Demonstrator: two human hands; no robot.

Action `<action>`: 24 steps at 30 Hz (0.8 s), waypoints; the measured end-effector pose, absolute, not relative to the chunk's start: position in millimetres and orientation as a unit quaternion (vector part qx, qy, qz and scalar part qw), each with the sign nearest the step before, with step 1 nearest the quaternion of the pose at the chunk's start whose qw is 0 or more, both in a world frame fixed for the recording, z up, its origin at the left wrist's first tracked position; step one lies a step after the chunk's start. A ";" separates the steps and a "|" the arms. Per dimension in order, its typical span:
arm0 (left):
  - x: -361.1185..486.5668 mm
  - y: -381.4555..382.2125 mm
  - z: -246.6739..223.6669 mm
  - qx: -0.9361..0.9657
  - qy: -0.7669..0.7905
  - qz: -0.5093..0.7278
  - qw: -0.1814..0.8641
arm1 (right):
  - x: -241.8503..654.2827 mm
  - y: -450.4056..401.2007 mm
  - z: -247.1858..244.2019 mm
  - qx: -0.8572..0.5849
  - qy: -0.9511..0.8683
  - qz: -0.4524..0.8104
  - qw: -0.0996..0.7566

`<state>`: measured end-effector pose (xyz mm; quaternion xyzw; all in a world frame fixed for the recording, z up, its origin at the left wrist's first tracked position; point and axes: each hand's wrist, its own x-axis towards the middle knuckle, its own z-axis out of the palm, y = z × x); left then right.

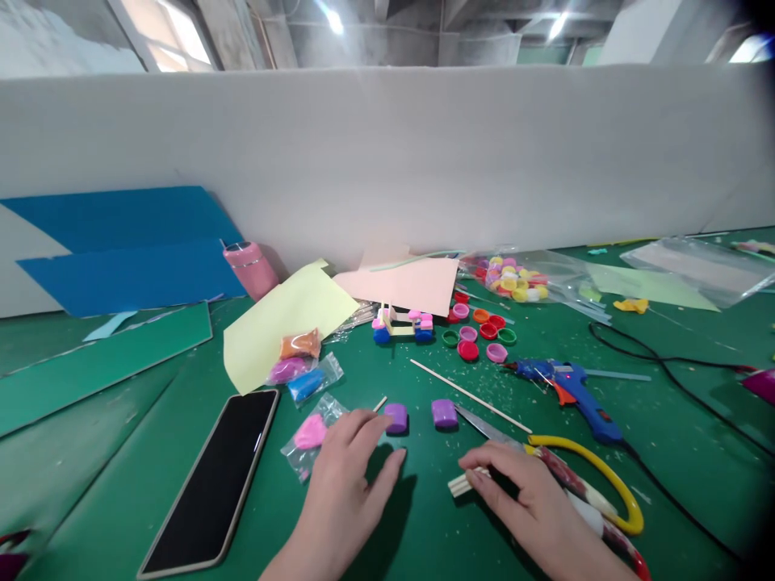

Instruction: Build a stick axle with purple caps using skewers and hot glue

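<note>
My right hand (pixel 521 492) is closed on a small bundle of short pale wooden sticks (pixel 462 484), low over the green table. My left hand (pixel 351 476) is open, thumb and fingers apart, beside a purple clay block (pixel 396 419). A short stick (pixel 380 404) shows just past its fingertips; whether they touch it I cannot tell. Another purple clay block (pixel 444 414) sits to the right, by the blade tips of the scissors (pixel 590 484), whose handles lie partly behind my right hand. A long thin stick (pixel 469 395) lies diagonally beyond the blocks.
A blue glue gun (pixel 569 391) with a trailing cord lies right. Colourful bottle caps (pixel 488 331) and a small stick-and-clay model (pixel 402 324) stand farther back. On the left are a phone (pixel 211 484), bagged clay (pixel 311 433), yellow paper (pixel 284 315) and a pink cup (pixel 250 269).
</note>
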<state>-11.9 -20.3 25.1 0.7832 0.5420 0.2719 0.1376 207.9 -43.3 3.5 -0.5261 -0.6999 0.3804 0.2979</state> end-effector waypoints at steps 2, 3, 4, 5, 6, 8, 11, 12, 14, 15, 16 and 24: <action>-13.9 -11.4 21.7 0.806 0.523 0.260 0.091 | 209.7 -40.9 1.9 -0.537 -0.698 0.370 0.296; -14.0 -7.0 19.9 0.815 0.517 0.249 0.076 | 210.7 -39.2 1.9 -0.541 -0.698 0.363 0.297; -13.7 -3.0 17.9 0.822 0.514 0.238 0.066 | 212.1 -37.4 2.2 -0.547 -0.697 0.357 0.298; -13.2 0.7 15.7 0.827 0.512 0.226 0.061 | 214.0 -35.4 2.8 -0.552 -0.695 0.352 0.297; -12.6 3.9 13.5 0.831 0.509 0.215 0.059 | 216.6 -33.5 3.6 -0.556 -0.694 0.348 0.296; -11.5 8.9 9.0 0.837 0.507 0.199 0.063 | 223.4 -29.6 4.9 -0.561 -0.695 0.343 0.291; -10.9 13.6 3.6 0.838 0.506 0.189 0.076 | 235.9 -24.2 5.0 -0.566 -0.697 0.335 0.286; -10.9 14.7 2.4 0.837 0.508 0.189 0.080 | 239.8 -22.7 4.7 -0.568 -0.697 0.332 0.286; -10.6 16.4 0.8 0.834 0.510 0.188 0.091 | 245.3 -21.1 4.3 -0.573 -0.694 0.328 0.286; -10.3 17.0 0.4 0.833 0.511 0.187 0.097 | 246.4 -21.1 4.5 -0.575 -0.693 0.327 0.288; -9.9 17.3 0.3 0.833 0.510 0.185 0.104 | 246.1 -21.7 5.0 -0.574 -0.693 0.327 0.290; -3.5 2.0 7.2 0.854 0.469 0.152 0.167 | 208.4 -30.0 6.9 -0.496 -0.754 0.353 0.247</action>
